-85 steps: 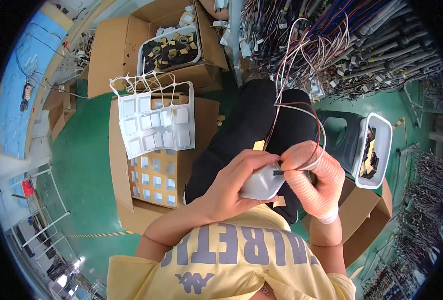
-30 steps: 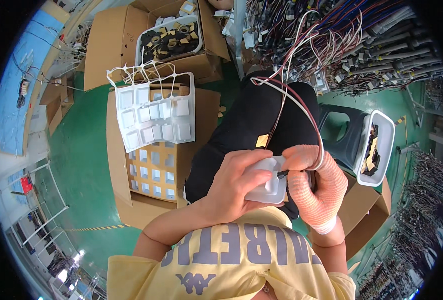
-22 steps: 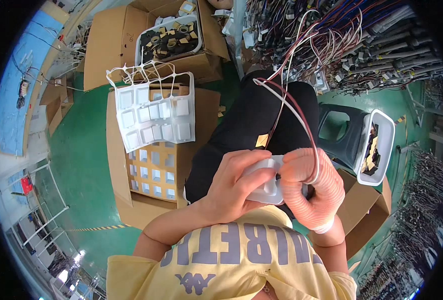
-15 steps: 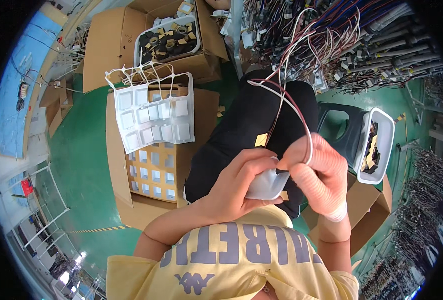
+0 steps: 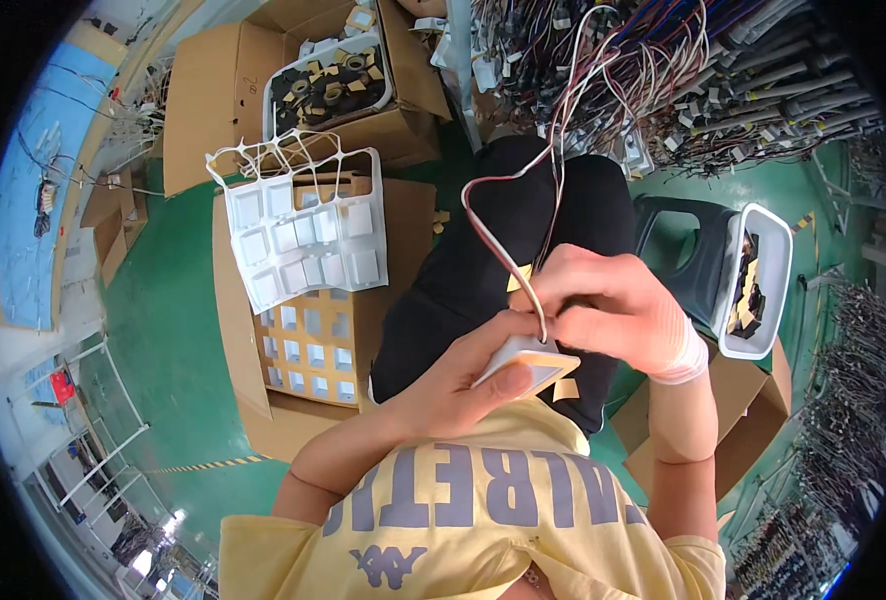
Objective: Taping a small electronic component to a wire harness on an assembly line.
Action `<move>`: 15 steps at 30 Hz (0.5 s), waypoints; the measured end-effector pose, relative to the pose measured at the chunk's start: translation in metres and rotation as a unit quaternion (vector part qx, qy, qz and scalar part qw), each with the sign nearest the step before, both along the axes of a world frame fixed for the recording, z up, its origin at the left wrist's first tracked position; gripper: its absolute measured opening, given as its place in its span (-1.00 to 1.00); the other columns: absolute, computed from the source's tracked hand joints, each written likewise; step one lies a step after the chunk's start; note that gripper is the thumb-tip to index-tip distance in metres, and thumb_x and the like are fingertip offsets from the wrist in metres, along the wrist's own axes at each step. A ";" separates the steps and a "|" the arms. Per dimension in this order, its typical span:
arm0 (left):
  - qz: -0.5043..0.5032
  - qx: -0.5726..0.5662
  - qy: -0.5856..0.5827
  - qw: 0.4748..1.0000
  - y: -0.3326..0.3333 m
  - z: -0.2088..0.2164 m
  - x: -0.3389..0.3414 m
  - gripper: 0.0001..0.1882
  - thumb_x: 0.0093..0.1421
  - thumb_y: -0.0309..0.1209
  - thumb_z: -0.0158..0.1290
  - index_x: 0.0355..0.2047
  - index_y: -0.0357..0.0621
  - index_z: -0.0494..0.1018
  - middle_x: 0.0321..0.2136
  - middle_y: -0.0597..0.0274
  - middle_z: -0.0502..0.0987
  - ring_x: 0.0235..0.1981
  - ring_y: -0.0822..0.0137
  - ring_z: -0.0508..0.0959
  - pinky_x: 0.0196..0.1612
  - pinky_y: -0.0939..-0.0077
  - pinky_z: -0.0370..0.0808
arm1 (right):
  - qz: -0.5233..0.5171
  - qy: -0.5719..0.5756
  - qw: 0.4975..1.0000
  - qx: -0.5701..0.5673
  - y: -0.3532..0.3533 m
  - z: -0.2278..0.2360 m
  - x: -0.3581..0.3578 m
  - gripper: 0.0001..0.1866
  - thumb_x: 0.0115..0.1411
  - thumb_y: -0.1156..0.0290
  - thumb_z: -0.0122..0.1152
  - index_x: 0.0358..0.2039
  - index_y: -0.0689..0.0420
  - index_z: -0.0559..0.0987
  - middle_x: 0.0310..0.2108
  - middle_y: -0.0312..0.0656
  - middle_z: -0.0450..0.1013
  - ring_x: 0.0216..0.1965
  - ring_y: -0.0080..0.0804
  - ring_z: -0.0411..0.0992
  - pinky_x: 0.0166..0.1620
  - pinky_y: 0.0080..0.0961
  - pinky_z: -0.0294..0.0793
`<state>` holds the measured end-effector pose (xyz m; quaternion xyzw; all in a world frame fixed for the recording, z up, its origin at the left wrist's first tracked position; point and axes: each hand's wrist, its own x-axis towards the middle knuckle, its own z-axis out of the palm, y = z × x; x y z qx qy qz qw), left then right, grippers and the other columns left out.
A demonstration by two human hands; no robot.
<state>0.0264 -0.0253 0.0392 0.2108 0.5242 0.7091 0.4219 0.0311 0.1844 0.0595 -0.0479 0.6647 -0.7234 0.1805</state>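
Cardboard boxes [image 5: 263, 390] and a white moulded tray [image 5: 308, 240] flank a seated worker wiring a small part over the lap.

The left hand [image 5: 463, 375] cups a flat white square module [image 5: 523, 360], thumb pressed on its edge; the right hand [image 5: 613, 315] curls down, fingertips pinching the red-and-white wire [image 5: 493, 235] at the module's top. Keeping the module steady and the wire slack would likely help.

The person wears a pale yellow short-sleeved T-shirt [image 5: 473, 520] with large grey-purple block letters and a small logo across the chest, and black trousers [image 5: 503, 250]. Both forearms are bare. The right hand [image 5: 613, 310] has a whitish band [image 5: 678, 350] around its wrist; the left hand [image 5: 463, 375] wears nothing.
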 end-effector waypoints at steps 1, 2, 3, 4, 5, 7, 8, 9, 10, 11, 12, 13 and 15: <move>-0.016 -0.012 -0.024 1.000 -0.001 0.001 -0.001 -0.52 0.33 -0.16 -0.11 0.12 -0.23 0.19 -0.12 0.24 0.41 -0.12 0.51 0.40 -0.10 0.60 0.35 | 0.029 -0.015 0.999 -0.001 0.002 0.002 -0.002 -0.75 0.06 0.52 0.18 -0.21 0.28 0.57 -0.34 -0.19 0.44 -0.30 -0.43 0.37 -0.16 -0.54 0.36; -0.032 -0.024 -0.048 0.998 -0.001 0.001 -0.002 -0.53 0.34 -0.18 -0.12 0.12 -0.23 0.19 -0.13 0.24 0.41 -0.10 0.51 0.40 -0.08 0.62 0.34 | 0.019 -0.083 0.996 -0.021 0.000 0.005 -0.003 -0.81 0.09 0.51 0.17 -0.27 0.28 0.58 -0.36 -0.19 0.43 -0.30 -0.44 0.37 -0.19 -0.57 0.36; -0.032 -0.025 -0.047 0.998 -0.001 0.000 -0.001 -0.53 0.34 -0.18 -0.12 0.12 -0.23 0.19 -0.13 0.24 0.41 -0.10 0.51 0.40 -0.08 0.62 0.34 | 0.019 -0.083 0.996 -0.022 -0.001 0.006 -0.006 -0.81 0.09 0.51 0.17 -0.27 0.28 0.58 -0.36 -0.19 0.43 -0.30 -0.44 0.37 -0.19 -0.57 0.36; -0.023 -0.027 -0.028 0.999 -0.002 -0.002 0.000 -0.54 0.34 -0.20 -0.12 0.12 -0.23 0.19 -0.12 0.25 0.41 -0.10 0.51 0.40 -0.07 0.62 0.34 | 0.028 -0.086 0.995 -0.033 -0.002 0.006 -0.009 -0.84 0.10 0.51 0.17 -0.30 0.28 0.58 -0.37 -0.19 0.42 -0.30 -0.45 0.38 -0.20 -0.57 0.36; -0.015 -0.028 -0.009 0.999 -0.002 -0.003 0.000 -0.55 0.35 -0.22 -0.13 0.13 -0.22 0.19 -0.12 0.25 0.41 -0.10 0.51 0.40 -0.06 0.62 0.33 | 0.036 -0.089 0.994 -0.044 -0.002 0.006 -0.012 -0.86 0.11 0.51 0.17 -0.32 0.27 0.59 -0.38 -0.20 0.41 -0.31 -0.45 0.38 -0.21 -0.57 0.36; -0.008 -0.029 -0.011 1.000 0.001 0.000 0.000 -0.54 0.35 -0.20 -0.15 0.15 -0.22 0.17 -0.12 0.26 0.40 -0.11 0.52 0.40 -0.06 0.63 0.34 | 0.035 -0.030 0.998 -0.033 -0.004 0.002 -0.013 -0.91 0.11 0.51 0.20 -0.41 0.27 0.58 -0.42 -0.22 0.40 -0.32 -0.47 0.37 -0.23 -0.57 0.36; 0.000 -0.028 -0.012 1.000 0.002 0.001 -0.001 -0.52 0.36 -0.19 -0.16 0.17 -0.22 0.15 -0.13 0.27 0.40 -0.12 0.53 0.39 -0.07 0.63 0.34 | 0.028 -0.042 0.999 -0.010 -0.004 0.004 -0.014 -0.92 0.10 0.52 0.21 -0.44 0.27 0.58 -0.42 -0.22 0.41 -0.32 -0.46 0.37 -0.23 -0.57 0.35; -0.002 -0.029 -0.012 1.000 0.000 0.000 -0.002 -0.52 0.36 -0.19 -0.16 0.17 -0.22 0.15 -0.13 0.27 0.40 -0.12 0.53 0.39 -0.07 0.63 0.34 | 0.021 -0.054 0.998 0.013 -0.004 0.006 -0.014 -0.93 0.09 0.53 0.21 -0.47 0.26 0.57 -0.43 -0.23 0.41 -0.33 -0.46 0.37 -0.23 -0.56 0.35; -0.017 -0.032 -0.036 0.999 -0.004 -0.003 -0.005 -0.51 0.37 -0.16 -0.19 0.16 -0.21 0.14 -0.13 0.29 0.38 -0.13 0.55 0.39 -0.07 0.63 0.34 | 0.019 -0.054 0.998 0.012 -0.004 0.003 -0.013 -0.93 0.09 0.53 0.21 -0.47 0.26 0.57 -0.43 -0.23 0.41 -0.33 -0.46 0.37 -0.23 -0.56 0.35; -0.032 -0.036 -0.061 0.997 -0.006 -0.006 -0.006 -0.51 0.37 -0.13 -0.21 0.16 -0.21 0.13 -0.14 0.31 0.37 -0.14 0.56 0.38 -0.07 0.64 0.34 | 0.002 -0.022 0.999 0.026 -0.005 -0.003 -0.011 -0.93 0.09 0.53 0.21 -0.49 0.26 0.56 -0.43 -0.24 0.41 -0.33 -0.46 0.37 -0.23 -0.56 0.35; -0.034 -0.034 -0.061 0.997 -0.005 -0.009 -0.004 -0.51 0.37 -0.13 -0.21 0.16 -0.21 0.13 -0.14 0.31 0.37 -0.14 0.56 0.38 -0.07 0.64 0.34 | -0.016 0.011 0.999 0.042 -0.006 -0.007 -0.008 -0.93 0.09 0.54 0.21 -0.50 0.26 0.56 -0.44 -0.25 0.41 -0.33 -0.46 0.37 -0.23 -0.56 0.34; -0.015 -0.021 -0.134 0.991 -0.002 -0.012 -0.001 -0.51 0.37 -0.10 -0.23 0.14 -0.19 0.13 -0.14 0.31 0.36 -0.14 0.57 0.38 -0.07 0.65 0.34 | -0.028 -0.015 0.999 0.027 -0.009 -0.008 -0.002 -0.95 0.08 0.56 0.20 -0.49 0.25 0.56 -0.43 -0.25 0.41 -0.33 -0.47 0.36 -0.21 -0.56 0.34; 0.005 -0.008 -0.207 0.978 0.001 -0.014 0.002 -0.51 0.37 -0.06 -0.25 0.11 -0.17 0.14 -0.14 0.32 0.34 -0.14 0.58 0.37 -0.07 0.66 0.34 | -0.077 -0.004 0.997 0.011 -0.011 -0.009 0.002 -0.97 0.06 0.58 0.17 -0.48 0.26 0.55 -0.41 -0.24 0.42 -0.34 -0.47 0.36 -0.21 -0.55 0.34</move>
